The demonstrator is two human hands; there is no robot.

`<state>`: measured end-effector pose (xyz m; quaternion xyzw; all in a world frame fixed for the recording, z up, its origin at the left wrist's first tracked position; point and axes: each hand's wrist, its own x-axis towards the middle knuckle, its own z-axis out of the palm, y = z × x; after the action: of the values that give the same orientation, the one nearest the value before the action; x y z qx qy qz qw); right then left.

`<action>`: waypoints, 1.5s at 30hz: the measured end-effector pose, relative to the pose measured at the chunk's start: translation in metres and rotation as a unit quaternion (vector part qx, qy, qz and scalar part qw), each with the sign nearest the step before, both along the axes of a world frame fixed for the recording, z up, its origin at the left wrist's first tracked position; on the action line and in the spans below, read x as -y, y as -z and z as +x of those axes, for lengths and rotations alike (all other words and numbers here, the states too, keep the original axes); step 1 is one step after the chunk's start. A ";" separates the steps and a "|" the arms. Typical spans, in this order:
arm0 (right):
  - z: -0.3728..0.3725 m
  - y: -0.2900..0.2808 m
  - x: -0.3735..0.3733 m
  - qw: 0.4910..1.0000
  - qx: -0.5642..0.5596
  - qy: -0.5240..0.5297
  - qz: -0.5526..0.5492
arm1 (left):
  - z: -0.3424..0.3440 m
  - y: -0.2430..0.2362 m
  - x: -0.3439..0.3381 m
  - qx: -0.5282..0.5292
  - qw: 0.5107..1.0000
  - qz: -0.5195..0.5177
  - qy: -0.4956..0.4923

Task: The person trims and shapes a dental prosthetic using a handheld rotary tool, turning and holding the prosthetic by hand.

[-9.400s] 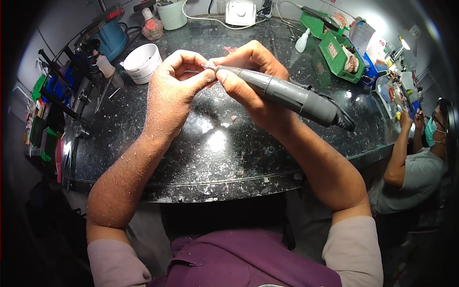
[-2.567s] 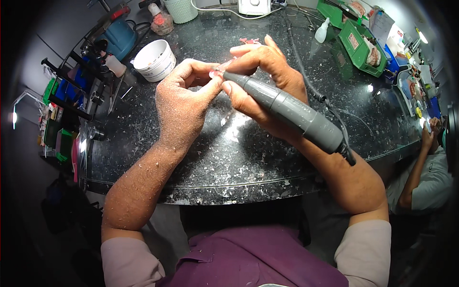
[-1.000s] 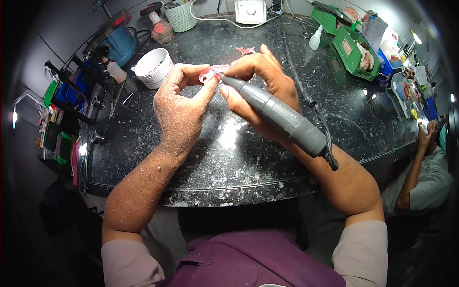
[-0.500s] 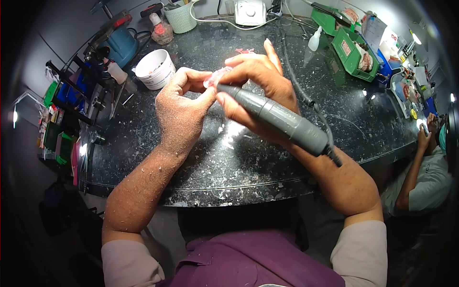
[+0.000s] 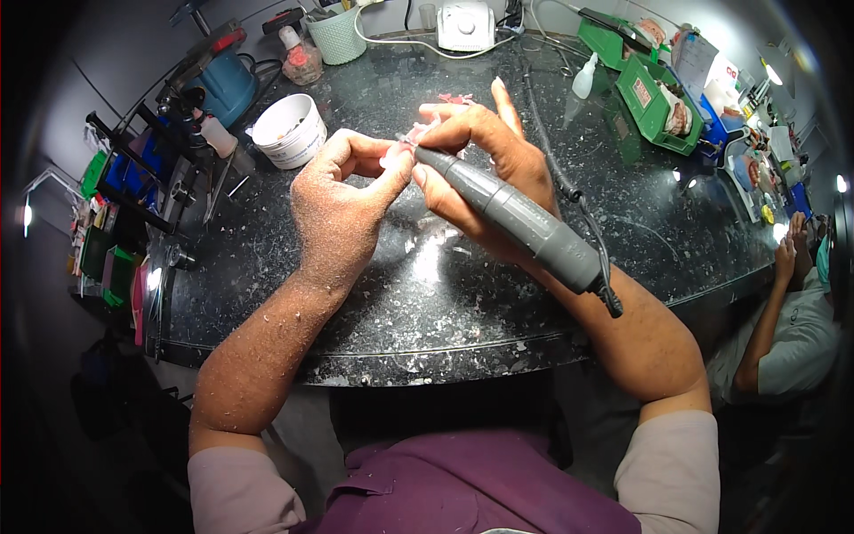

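Head view: both bare hands work close together above the black worktop (image 5: 382, 311), near its middle. Left hand (image 5: 338, 200): thumb and index finger pinch a small pink piece (image 5: 391, 157), the other fingers being curled behind. The pink piece is located at the fingertips, raised off the worktop, between the two hands. Its full outline is partly hidden by the fingers. Fine pale dust coats the back of the left hand and its forearm.

Right hand (image 5: 498, 165): the grip is closed around a grey rotary handpiece (image 5: 525, 218), held like a pen, with the thumb below and the index finger above the nose. One finger is extended upward, clear of the tool. The handpiece slants from lower right to upper left, its narrow end directed at the pink piece. Contact between the tool tip and the piece cannot be confirmed at this size. A dark cord (image 5: 562, 182) runs beside the right hand toward the rear of the bench.

Surroundings: a white tub (image 5: 301, 147) stands upright just beyond the left hand. Red-pink scraps (image 5: 456, 98) lie behind the right hand. A white control box (image 5: 465, 27) sits at the rear edge. To the right, a translucent squeeze bottle (image 5: 584, 77) stands near a green bin (image 5: 642, 98) containing a dental model (image 5: 679, 118).
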<state>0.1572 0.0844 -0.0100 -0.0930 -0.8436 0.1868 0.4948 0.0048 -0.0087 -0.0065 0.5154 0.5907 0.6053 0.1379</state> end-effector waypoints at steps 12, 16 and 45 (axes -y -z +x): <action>-0.002 -0.006 0.006 0.989 -0.122 -0.045 -0.073 | -0.001 0.002 -0.002 -0.042 0.999 0.006 -0.033; -0.013 0.000 0.010 0.986 -0.142 -0.053 -0.070 | 0.002 0.004 0.000 -0.028 0.998 0.044 0.031; -0.006 0.004 -0.003 0.961 -0.135 -0.112 -0.214 | -0.018 0.005 -0.007 0.350 0.899 0.018 0.262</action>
<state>0.1512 0.0875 -0.0139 -0.0757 -0.7143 0.4279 0.5485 -0.0130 -0.0022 -0.0115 0.4084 0.3369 0.6992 0.4804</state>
